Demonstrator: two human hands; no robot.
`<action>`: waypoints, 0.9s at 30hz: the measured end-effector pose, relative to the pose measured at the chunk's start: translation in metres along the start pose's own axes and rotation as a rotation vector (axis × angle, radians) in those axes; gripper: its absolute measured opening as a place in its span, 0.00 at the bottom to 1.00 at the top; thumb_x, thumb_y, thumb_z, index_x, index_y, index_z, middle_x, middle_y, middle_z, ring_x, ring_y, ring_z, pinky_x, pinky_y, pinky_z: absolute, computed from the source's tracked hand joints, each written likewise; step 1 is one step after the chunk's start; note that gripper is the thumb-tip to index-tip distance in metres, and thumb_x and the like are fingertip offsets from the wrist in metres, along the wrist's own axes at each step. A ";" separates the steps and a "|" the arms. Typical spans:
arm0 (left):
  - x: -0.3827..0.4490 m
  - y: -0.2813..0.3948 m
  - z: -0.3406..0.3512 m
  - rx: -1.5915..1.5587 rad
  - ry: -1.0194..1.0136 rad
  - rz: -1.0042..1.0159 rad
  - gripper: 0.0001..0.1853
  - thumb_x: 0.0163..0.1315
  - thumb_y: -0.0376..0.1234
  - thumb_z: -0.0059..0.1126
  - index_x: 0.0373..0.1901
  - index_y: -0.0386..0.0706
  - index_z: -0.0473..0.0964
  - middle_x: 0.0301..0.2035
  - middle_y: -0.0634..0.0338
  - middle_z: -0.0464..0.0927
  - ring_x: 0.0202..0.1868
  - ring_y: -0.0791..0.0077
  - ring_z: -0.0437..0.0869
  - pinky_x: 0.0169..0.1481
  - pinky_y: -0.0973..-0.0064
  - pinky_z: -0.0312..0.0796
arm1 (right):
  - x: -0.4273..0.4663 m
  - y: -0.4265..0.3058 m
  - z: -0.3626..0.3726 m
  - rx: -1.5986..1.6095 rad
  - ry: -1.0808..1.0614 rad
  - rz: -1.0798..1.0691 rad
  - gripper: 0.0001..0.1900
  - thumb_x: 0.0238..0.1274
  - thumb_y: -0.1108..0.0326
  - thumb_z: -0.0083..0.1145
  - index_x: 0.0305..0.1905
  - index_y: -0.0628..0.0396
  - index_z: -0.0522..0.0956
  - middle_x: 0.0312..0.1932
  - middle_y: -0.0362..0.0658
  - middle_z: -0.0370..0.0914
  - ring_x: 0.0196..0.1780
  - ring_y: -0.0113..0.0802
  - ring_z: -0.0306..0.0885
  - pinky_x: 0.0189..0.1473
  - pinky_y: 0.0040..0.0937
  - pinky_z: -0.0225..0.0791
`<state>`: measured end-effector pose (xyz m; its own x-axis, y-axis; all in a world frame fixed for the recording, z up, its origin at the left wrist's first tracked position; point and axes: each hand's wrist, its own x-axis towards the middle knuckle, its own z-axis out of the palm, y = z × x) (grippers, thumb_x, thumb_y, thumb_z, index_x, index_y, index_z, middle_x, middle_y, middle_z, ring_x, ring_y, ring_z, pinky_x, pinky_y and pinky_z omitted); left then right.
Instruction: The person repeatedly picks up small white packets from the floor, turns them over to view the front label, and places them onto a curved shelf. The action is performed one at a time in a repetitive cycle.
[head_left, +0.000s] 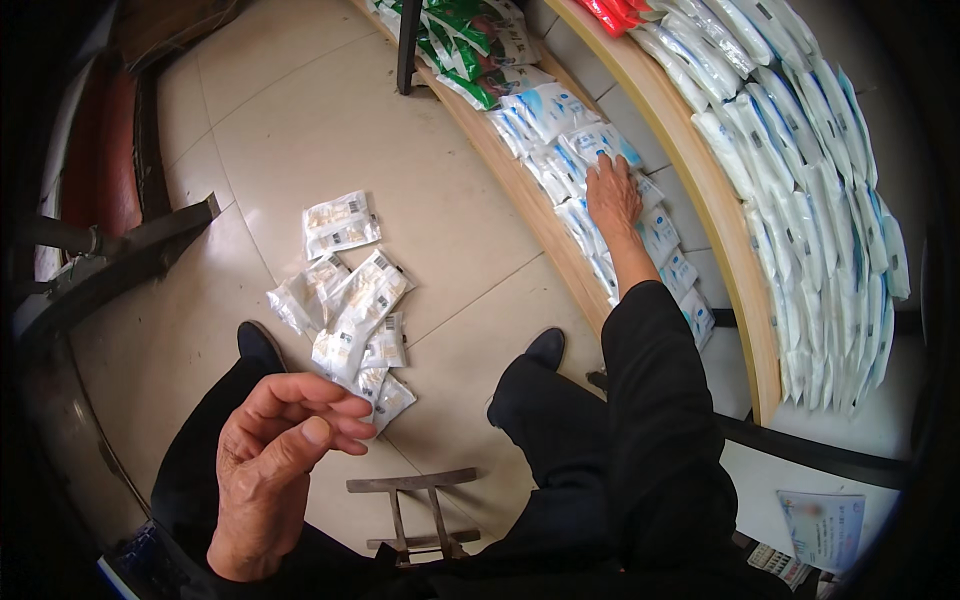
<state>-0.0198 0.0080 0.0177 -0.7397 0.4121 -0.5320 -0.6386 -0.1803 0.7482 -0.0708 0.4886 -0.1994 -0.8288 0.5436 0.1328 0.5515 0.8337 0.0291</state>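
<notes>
My right hand (615, 193) reaches out to the lower wooden shelf (517, 184). Its fingers rest on a white and blue plastic packet (600, 141) lying on top of the rows; whether they grip it I cannot tell. More white packets (574, 225) stand packed in rows beneath and beside that hand. My left hand (289, 442) hovers above the floor near my left knee, fingers curled and thumb apart from them, with nothing held. Beyond it, a loose pile of clear-and-white packets (364, 292) with printed labels and barcodes lies on the tiles.
Green and white bags (469, 45) fill the far end of the lower shelf. The upper shelf (679, 165) carries many upright white packets (817, 225) and a red package (615, 15). A wooden stool frame (412, 480) stands between my legs. Dark furniture legs (112, 262) are at left.
</notes>
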 end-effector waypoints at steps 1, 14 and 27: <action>-0.001 0.000 0.002 0.023 0.020 0.001 0.15 0.68 0.33 0.62 0.52 0.34 0.77 0.45 0.48 0.86 0.45 0.65 0.89 0.53 0.68 0.80 | -0.002 -0.003 -0.001 -0.042 -0.056 0.001 0.25 0.73 0.51 0.53 0.68 0.50 0.72 0.71 0.55 0.66 0.67 0.61 0.71 0.63 0.59 0.70; -0.003 0.011 -0.020 -0.159 0.182 0.227 0.16 0.72 0.30 0.56 0.58 0.32 0.74 0.49 0.48 0.83 0.42 0.68 0.88 0.48 0.73 0.81 | -0.034 -0.102 -0.017 0.266 -0.340 -0.525 0.17 0.68 0.55 0.55 0.47 0.58 0.80 0.43 0.55 0.82 0.47 0.55 0.82 0.50 0.50 0.74; -0.016 0.018 -0.049 -0.172 0.246 0.293 0.16 0.74 0.33 0.56 0.59 0.36 0.74 0.51 0.53 0.83 0.40 0.74 0.85 0.45 0.78 0.80 | -0.291 -0.234 0.120 0.620 -0.969 -0.252 0.19 0.60 0.52 0.57 0.46 0.56 0.83 0.41 0.54 0.86 0.47 0.53 0.84 0.50 0.49 0.76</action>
<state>-0.0304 -0.0455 0.0202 -0.9108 0.0992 -0.4007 -0.4040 -0.4131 0.8161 0.0297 0.1474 -0.3634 -0.7811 -0.0194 -0.6241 0.4427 0.6878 -0.5754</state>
